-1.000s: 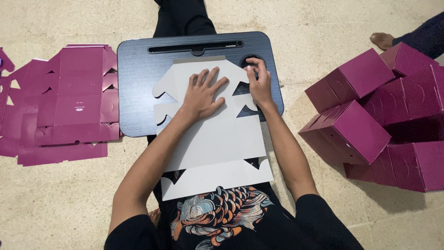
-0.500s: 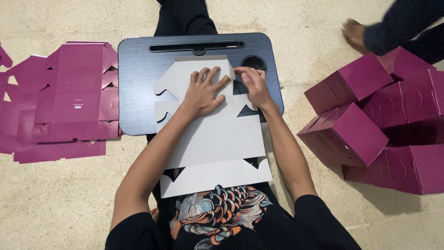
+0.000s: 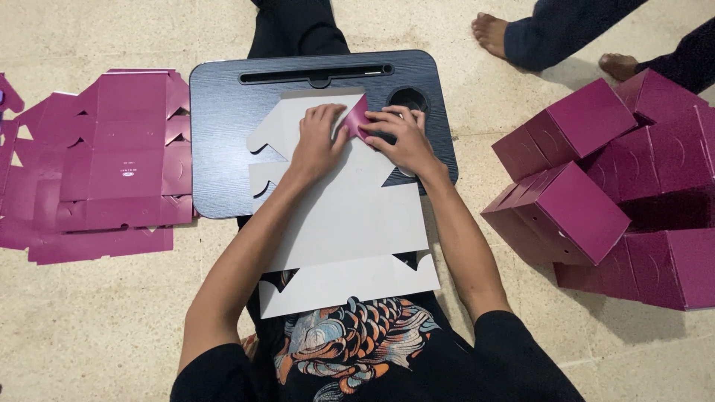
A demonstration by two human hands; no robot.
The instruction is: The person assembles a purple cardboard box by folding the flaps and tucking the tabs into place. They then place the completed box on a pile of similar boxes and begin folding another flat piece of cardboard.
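A flat die-cut box blank point(image 3: 350, 223), grey-white side up, lies across a dark lap desk point(image 3: 223, 112) and my lap. My left hand point(image 3: 316, 141) presses flat on the blank's upper part. My right hand point(image 3: 398, 138) folds a flap point(image 3: 356, 117) at the blank's top right edge inward, so the flap's magenta side shows between both hands. Fingers of both hands touch that flap.
A stack of flat magenta box blanks point(image 3: 97, 164) lies on the floor at left. Several assembled magenta boxes point(image 3: 596, 171) are piled at right. Another person's bare feet point(image 3: 495, 33) stand at the top right, beyond the desk.
My right hand has lifted the top right flap and folded it inward, exposing its magenta side. My left hand slid up to it. The other person's feet shifted at top right.
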